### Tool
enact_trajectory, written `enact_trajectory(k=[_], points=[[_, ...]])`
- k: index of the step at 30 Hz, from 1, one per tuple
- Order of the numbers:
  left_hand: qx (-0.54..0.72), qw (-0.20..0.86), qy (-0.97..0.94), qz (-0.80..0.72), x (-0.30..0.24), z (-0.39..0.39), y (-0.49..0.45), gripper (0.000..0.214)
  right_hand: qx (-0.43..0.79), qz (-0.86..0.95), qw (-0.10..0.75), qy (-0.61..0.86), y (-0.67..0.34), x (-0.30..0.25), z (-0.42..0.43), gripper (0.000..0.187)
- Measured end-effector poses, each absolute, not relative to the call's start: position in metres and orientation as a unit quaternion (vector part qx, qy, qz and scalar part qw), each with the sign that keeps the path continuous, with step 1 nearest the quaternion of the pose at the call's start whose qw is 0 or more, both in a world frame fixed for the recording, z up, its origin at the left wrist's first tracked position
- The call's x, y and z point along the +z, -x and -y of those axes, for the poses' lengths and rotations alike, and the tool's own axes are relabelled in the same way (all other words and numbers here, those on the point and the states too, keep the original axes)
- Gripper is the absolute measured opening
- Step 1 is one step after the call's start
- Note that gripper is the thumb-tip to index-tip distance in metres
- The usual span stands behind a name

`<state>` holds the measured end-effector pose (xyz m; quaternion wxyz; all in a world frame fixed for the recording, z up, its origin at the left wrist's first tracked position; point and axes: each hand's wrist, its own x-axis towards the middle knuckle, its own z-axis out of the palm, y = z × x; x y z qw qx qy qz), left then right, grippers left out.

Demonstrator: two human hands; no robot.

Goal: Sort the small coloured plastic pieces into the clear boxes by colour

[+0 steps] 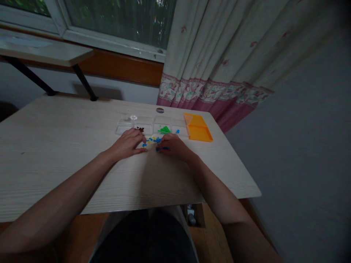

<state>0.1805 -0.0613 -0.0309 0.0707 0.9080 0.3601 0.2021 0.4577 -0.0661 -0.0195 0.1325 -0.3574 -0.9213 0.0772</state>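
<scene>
Many pieces [151, 139], illegibly small, lie between left hand [130, 142] and right hand [174, 146].

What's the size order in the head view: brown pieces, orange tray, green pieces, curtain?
1. Curtain
2. Orange tray
3. Green pieces
4. Brown pieces, judging by what shows beside the left hand

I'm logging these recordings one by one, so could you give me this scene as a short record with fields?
Left hand: the left hand rests beside the loose pieces, thumb and fingers apart
Right hand: the right hand has a narrow blue item in its grip, too small to identify
Between hands: loose blue and yellow pieces
Container: clear compartment tray behind the hands, with brown pieces, green pieces and a few blue pieces
Right of tray: open orange case
Surface: pale wood-grain table
</scene>
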Motion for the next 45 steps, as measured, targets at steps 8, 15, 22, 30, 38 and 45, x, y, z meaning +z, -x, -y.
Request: enact_trajectory(k=[8, 15, 22, 30, 38, 45], points=[[0.207, 0.07, -0.909, -0.355, -0.032, 0.059, -0.178, 0.03, 0.1, 0.911, 0.147, 0.371, -0.449, -0.018, 0.068, 0.009], [0.222, 0.071, -0.905, -0.355, -0.032, 0.056, -0.175, 0.024, 0.08, 0.867, 0.245, 0.427, -0.456, -0.031, 0.057, 0.008], [0.24, 0.081, -0.904, -0.344, -0.036, 0.055, -0.177, 0.023, -0.004, 0.702, 0.353, 0.619, -0.49, -0.03, 0.035, 0.015], [0.233, 0.073, -0.901, -0.359, -0.036, 0.056, -0.178, 0.022, -0.004, 0.651, 0.353, 0.672, -0.504, -0.044, 0.024, 0.019], [0.235, 0.066, -0.899, -0.365, -0.037, 0.055, -0.177, 0.023, -0.001, 0.663, 0.354, 0.659, -0.504, -0.044, 0.024, 0.026], [0.231, 0.059, -0.899, -0.368, -0.036, 0.056, -0.179, 0.023, -0.014, 0.743, 0.34, 0.577, -0.494, -0.036, 0.031, 0.023]])
